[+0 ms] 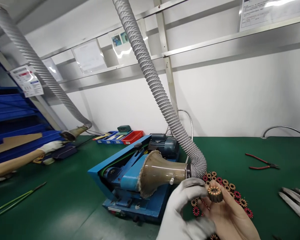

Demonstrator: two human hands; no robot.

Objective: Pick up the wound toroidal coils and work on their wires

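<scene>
A small wound stator core (215, 194) with copper coils on top and a dark ribbed side sits in the fingers of my bare right hand (228, 211). My left hand (181, 208), in a white glove, curves in from the left. Its upper fingertips come close to the core's left edge; whether they touch it I cannot tell. The gloved thumb side is blurred and stands apart from the fingers. Behind and around both hands lie several wound cores (232, 187) with red or copper-coloured coils, partly hidden by the hands.
A blue belt machine (133, 180) with a brown funnel hood (162, 171) and grey hose (155, 76) stands left of my hands. Red-handled pliers (262, 163) and a glove (296, 201) lie right. Green tweezers (20, 200) and a co-worker's gloved hand (52, 146) are left.
</scene>
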